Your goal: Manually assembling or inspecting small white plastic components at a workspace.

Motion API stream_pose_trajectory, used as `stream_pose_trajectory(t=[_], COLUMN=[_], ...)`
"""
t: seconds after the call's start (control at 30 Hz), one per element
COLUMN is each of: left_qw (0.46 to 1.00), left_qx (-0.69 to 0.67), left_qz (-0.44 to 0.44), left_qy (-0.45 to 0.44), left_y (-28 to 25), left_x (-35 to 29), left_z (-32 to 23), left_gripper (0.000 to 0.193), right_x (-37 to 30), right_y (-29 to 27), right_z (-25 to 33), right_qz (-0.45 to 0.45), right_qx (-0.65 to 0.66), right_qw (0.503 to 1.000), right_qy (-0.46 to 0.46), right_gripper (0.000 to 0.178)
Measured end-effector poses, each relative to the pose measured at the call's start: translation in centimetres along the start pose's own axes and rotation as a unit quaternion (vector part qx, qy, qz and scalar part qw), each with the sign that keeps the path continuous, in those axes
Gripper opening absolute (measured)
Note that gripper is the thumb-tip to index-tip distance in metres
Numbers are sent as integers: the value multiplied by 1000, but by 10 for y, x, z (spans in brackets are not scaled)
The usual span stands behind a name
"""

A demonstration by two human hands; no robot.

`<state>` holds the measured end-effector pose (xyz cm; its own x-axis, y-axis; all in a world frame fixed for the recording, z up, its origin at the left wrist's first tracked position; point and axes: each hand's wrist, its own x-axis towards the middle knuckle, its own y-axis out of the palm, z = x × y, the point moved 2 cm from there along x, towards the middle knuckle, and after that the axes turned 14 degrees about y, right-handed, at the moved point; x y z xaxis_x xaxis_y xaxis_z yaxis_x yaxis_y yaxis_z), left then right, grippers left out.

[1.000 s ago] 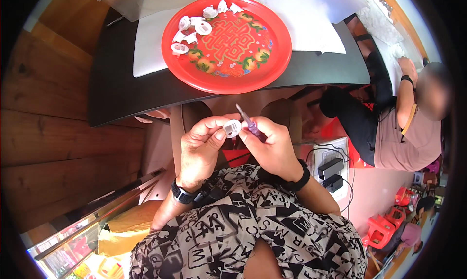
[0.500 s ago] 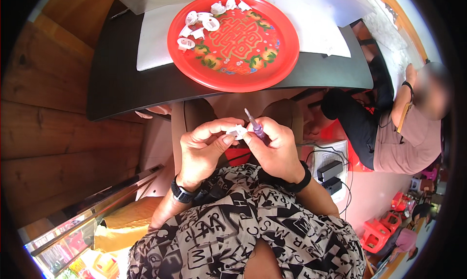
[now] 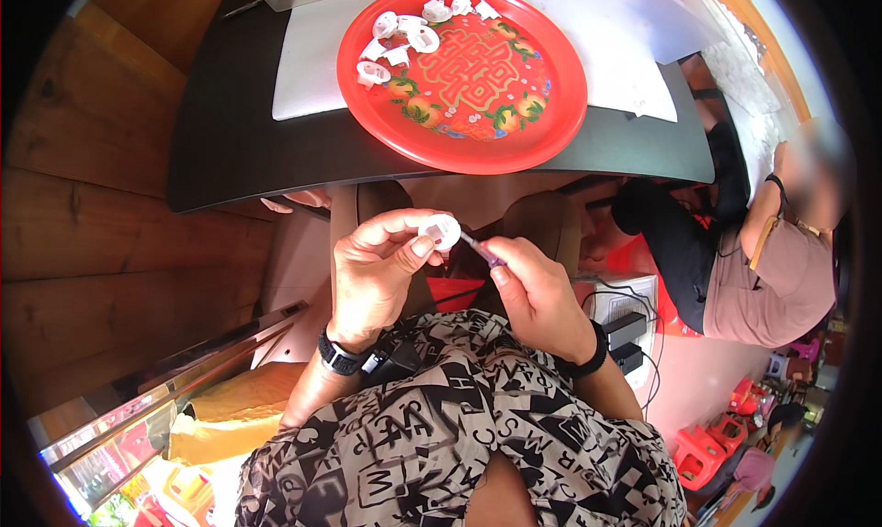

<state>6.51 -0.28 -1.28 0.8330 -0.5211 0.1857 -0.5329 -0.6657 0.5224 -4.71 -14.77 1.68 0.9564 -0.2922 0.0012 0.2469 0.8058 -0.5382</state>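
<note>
Between thumb and fingers, my left hand (image 3: 377,260) pinches a small round white plastic part (image 3: 440,231) with an opening in its face. My right hand (image 3: 537,297) grips a screwdriver (image 3: 484,250) with a purple handle. The tip of its shaft points left at the edge of the white part; whether it touches cannot be made out. Both hands are above my lap, in front of the table. On the table, several similar white plastic parts (image 3: 424,39) lie along the left and far side of a red round tray (image 3: 560,132) with a fruit pattern.
The dark table (image 3: 230,164) carries a white sheet (image 3: 308,86) under the tray. To my right sits another person (image 3: 772,283). A white box (image 3: 602,302) with black adapters (image 3: 625,328) and cables stands low at right. Red stools (image 3: 698,458) are farther back.
The white part has turned so its round face shows. My right hand has let go of it and drawn right, and the screwdriver has swung from pointing up to pointing left at the part.
</note>
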Motion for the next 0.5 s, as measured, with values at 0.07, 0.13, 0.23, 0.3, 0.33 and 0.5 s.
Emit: stream_pose_trajectory(t=[0.07,0.13,0.23,0.3,0.33,0.5], left_qw=[1000,1000,1000,1000,1000,1000], left_qx=[3,-4,-9,-9,-7,-11], left_qz=[0,4,7,5,9,9], left_qy=[2,-1,-7,-6,-7,-12], left_y=[2,1,3,3,4,5], left_x=[0,0,-1,-1,-1,0], left_z=[-2,-3,-1,-1,-2,-2], left_gripper=[21,21,22,23,22,22], right_x=[-2,-3,-2,-1,0,1], right_y=[1,3,3,3,4,5], right_z=[2,4,5,6,6,7], right_qz=[-3,-16,-6,-10,-15,-19], right_qx=[-12,-15,-25,-39,-53,-64], right_qw=[1000,1000,1000,999,998,998], right_qy=[0,-3,-13,-12,-10,-22], right_gripper=[24,25,25,28,30,43])
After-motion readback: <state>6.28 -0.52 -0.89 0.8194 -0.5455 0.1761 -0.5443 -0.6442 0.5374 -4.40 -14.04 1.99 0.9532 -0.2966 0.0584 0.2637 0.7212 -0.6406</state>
